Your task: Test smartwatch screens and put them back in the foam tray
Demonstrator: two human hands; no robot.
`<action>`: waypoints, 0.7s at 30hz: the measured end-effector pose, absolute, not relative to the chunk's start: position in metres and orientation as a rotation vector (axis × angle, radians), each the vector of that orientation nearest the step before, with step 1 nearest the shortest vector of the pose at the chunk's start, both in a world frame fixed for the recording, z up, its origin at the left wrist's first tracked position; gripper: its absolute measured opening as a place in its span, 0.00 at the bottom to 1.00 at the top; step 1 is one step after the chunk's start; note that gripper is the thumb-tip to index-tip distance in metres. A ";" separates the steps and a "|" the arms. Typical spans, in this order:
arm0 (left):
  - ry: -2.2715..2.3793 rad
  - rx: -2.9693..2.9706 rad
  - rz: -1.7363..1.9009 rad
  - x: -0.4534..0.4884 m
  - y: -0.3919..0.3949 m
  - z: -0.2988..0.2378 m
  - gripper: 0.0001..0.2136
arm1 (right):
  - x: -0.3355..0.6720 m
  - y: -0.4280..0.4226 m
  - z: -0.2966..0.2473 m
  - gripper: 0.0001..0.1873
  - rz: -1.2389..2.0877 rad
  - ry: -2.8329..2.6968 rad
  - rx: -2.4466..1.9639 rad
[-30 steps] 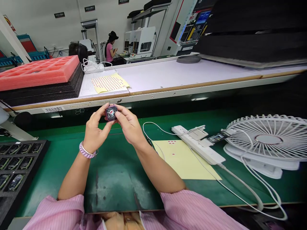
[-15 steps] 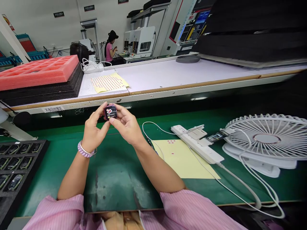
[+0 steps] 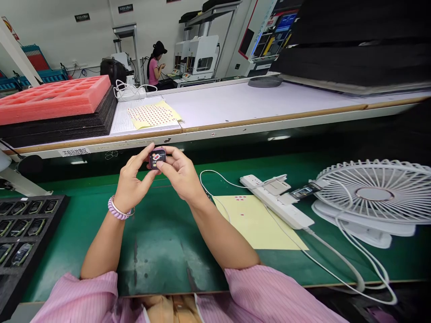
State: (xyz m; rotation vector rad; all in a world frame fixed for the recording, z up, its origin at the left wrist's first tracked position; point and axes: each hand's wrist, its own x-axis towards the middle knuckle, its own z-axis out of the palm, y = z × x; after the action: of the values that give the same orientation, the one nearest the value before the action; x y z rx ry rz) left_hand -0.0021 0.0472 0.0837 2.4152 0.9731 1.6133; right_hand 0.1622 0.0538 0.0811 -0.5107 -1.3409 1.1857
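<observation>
Between both hands, raised over the green bench point(image 3: 161, 251), is a small smartwatch body point(image 3: 157, 158) without a strap, its lit screen facing me. My left hand point(image 3: 132, 179) grips its left side, thumb below and fingers at the upper edge. My right hand point(image 3: 179, 172) holds the right side, and its thumb rests on the lower part of the screen. Fingers hide part of the case. To the left, a black foam tray point(image 3: 43, 242) holds several similar watch bodies in its compartments.
Right of my arm lies a yellow sheet point(image 3: 266, 229) with small red dots, beside a white power strip point(image 3: 279, 202) with cables. A white fan point(image 3: 375, 193) stands at the right. Pink foam point(image 3: 57, 98) tops black foam on the shelf. A person point(image 3: 155, 69) sits in the background.
The watch has moved slightly right and tilted in my hands. My right thumb has shifted further up over the screen, and the displayed picture looks different.
</observation>
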 end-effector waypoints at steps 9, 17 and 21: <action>0.978 2.460 1.597 0.000 0.046 0.085 0.26 | 0.164 0.057 0.082 0.17 1.195 -1.315 -0.514; 1.009 2.407 1.604 -0.003 0.049 0.082 0.28 | 0.165 0.057 0.083 0.21 1.223 -1.355 -0.466; 1.022 2.387 1.605 -0.004 0.050 0.080 0.28 | 0.166 0.056 0.084 0.23 1.220 -1.383 -0.469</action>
State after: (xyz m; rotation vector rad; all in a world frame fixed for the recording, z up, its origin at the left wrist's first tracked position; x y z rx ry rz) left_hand -0.0038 0.0497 0.0804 2.3875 1.0219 1.6054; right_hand 0.1658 0.0556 0.0835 -0.4688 -1.3827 1.2195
